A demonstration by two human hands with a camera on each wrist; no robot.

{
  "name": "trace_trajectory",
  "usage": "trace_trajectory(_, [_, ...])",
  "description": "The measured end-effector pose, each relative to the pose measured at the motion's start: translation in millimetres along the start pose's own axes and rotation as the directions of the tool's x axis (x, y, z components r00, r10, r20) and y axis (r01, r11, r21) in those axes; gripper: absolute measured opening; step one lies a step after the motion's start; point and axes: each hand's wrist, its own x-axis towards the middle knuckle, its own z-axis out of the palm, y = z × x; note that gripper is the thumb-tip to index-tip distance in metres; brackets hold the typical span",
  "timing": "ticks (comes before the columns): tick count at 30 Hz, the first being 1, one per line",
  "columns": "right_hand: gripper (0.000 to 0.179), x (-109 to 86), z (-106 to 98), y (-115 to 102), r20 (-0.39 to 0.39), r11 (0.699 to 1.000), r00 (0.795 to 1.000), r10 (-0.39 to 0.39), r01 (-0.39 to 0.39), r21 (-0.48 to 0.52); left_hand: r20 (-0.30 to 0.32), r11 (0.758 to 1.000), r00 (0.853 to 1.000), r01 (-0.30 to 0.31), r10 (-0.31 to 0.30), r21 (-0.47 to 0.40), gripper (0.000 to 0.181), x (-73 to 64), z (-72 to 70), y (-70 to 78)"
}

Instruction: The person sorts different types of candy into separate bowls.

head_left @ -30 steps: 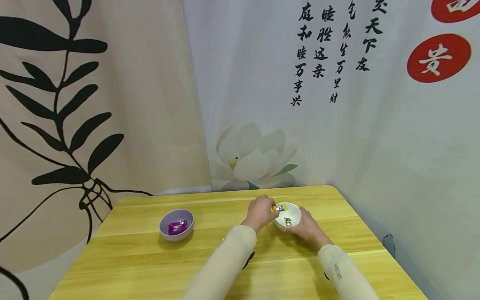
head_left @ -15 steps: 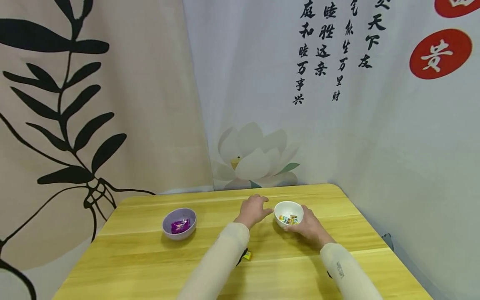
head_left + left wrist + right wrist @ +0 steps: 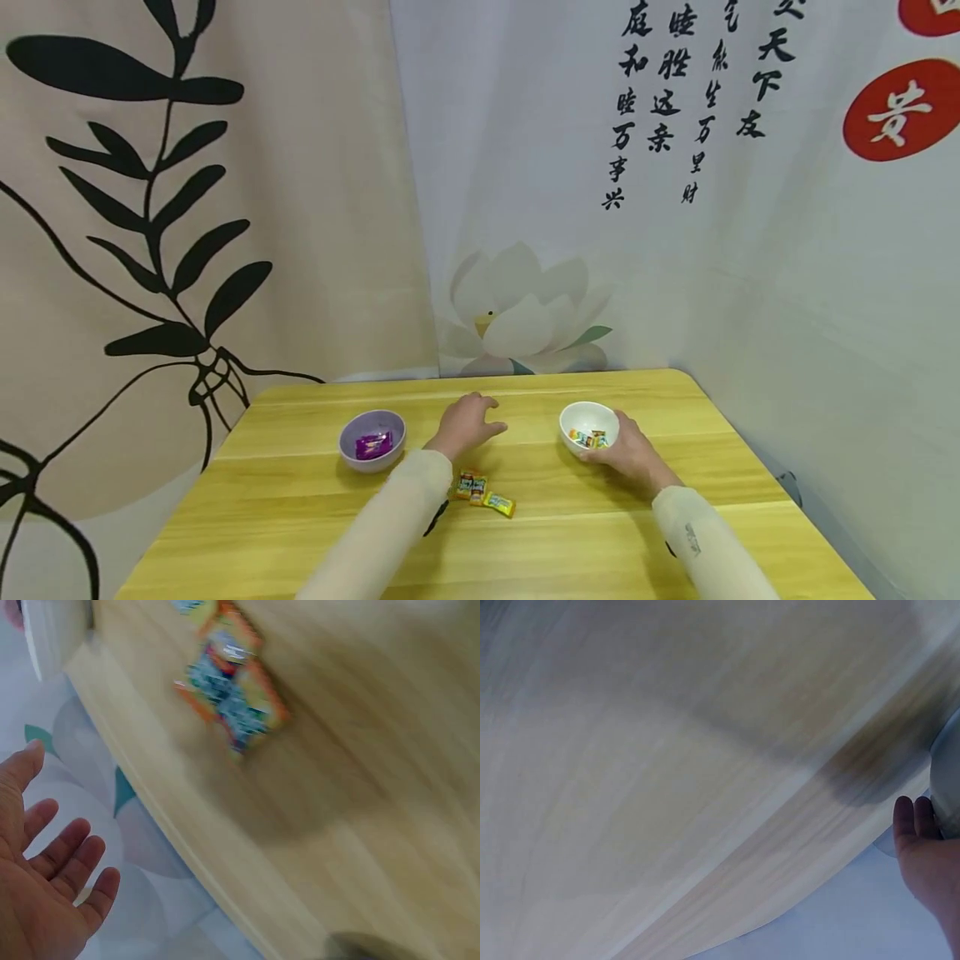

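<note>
My right hand (image 3: 630, 454) grips the side of a white bowl (image 3: 588, 415), which has small wrapped candies (image 3: 588, 438) at its bottom. The right wrist view catches that hand (image 3: 930, 870) against the bowl (image 3: 949, 780) at the frame's edge. Fingers spread and holding nothing, my left hand (image 3: 465, 427) is over the table between the two bowls. Yellow-and-orange wrapped candies (image 3: 471, 486) lie just in front of it, partly beside the left sleeve; one more yellow candy (image 3: 499, 503) is to their right. In the left wrist view these candies (image 3: 232, 690) look blurred.
A purple bowl (image 3: 371, 423) holding purple-wrapped candy (image 3: 373, 446) stands to the left on the wooden table (image 3: 600, 533). Behind the table's far edge hangs a printed curtain (image 3: 517, 208) with a plant, a lotus and writing.
The left hand has let go of a candy in the white bowl and moved left, uncovering the candies on the table. The right hand keeps hold of the bowl. The head view has shifted slightly.
</note>
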Motion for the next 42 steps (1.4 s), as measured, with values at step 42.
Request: trace_trajectory(42, [0.106, -1.0, 0.0, 2.6, 0.004, 1.0, 1.0, 0.028, -0.028, 0.005, 0.213, 0.966, 0.942, -0.257, 0.259, -0.038, 0.036, -69.0, 47.2, -33.7])
